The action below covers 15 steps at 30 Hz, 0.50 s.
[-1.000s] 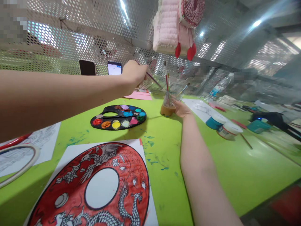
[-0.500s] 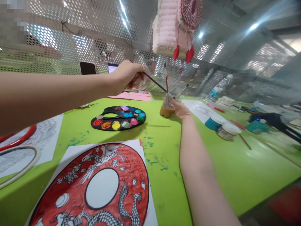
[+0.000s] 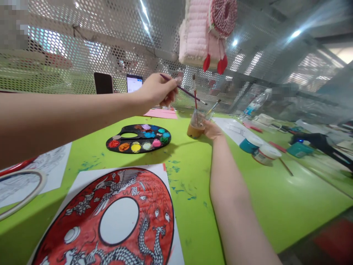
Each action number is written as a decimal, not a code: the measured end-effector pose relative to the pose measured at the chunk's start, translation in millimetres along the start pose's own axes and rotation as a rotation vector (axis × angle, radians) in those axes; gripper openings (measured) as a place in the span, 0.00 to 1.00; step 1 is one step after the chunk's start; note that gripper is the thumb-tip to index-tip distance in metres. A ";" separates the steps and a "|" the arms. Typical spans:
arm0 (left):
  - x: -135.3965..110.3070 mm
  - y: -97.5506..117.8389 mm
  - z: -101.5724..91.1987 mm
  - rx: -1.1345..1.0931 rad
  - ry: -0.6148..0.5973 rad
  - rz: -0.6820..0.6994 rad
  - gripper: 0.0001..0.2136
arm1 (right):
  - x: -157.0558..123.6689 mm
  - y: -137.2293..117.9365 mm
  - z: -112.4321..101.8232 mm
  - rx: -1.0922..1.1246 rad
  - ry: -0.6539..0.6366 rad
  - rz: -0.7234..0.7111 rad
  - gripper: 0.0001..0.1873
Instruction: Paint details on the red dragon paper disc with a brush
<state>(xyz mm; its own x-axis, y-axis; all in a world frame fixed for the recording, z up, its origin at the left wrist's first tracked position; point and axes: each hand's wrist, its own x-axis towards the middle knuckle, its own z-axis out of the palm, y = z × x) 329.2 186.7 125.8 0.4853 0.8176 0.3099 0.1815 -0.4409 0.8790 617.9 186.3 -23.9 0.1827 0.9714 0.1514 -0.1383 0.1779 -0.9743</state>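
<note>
My left hand point(image 3: 162, 90) is closed around a thin purple paintbrush point(image 3: 189, 93), whose bristle tip is in the air just above a clear plastic cup point(image 3: 195, 131) of brownish water. Around the far right side of that cup my right hand point(image 3: 211, 129) is wrapped, its fingertips partly hidden. A red-handled paintbrush point(image 3: 195, 96) stands in the cup. Left of it lies a black paint palette point(image 3: 129, 142) with dabs of many colours. Nearest me is a sheet with a red painted disc point(image 3: 89, 222) bearing a bird, a dragon and a blank white centre.
Paint jars point(image 3: 266, 154), a loose brush point(image 3: 286, 166) and a water bottle point(image 3: 257, 103) are at the right. Hoops point(image 3: 41, 180) lie on a drawing at the left. A phone point(image 3: 134, 84) leans by the perforated screen. A pink plush-looking piece point(image 3: 194, 36) hangs above.
My left hand has moved slightly right, lifting the purple brush so its tip is out of the cup. My right hand stays on the cup.
</note>
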 end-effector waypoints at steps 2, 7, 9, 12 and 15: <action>2.6 -2.7 6.9 0.086 -0.041 0.089 0.15 | 0.9 0.7 -0.5 0.002 0.001 -0.002 0.17; 5.7 -10.4 8.8 0.239 -0.092 0.203 0.15 | 3.6 3.1 -3.1 -0.005 0.005 -0.005 0.18; 3.3 -11.1 5.9 0.283 -0.110 0.209 0.16 | 4.4 3.6 -4.3 -0.015 0.007 -0.003 0.17; -3.7 -6.7 0.2 0.211 -0.121 0.159 0.17 | 4.4 4.0 -5.7 -0.039 0.002 -0.007 0.18; -12.0 1.4 -11.0 -0.014 -0.111 0.017 0.19 | 2.4 4.5 -6.1 -0.075 -0.018 -0.016 0.19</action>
<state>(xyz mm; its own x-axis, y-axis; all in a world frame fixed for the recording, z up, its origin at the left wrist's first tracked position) 314.3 180.4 127.3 0.5798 0.7636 0.2840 0.1605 -0.4489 0.8791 623.7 188.5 -29.0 0.1665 0.9714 0.1690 -0.0617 0.1814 -0.9815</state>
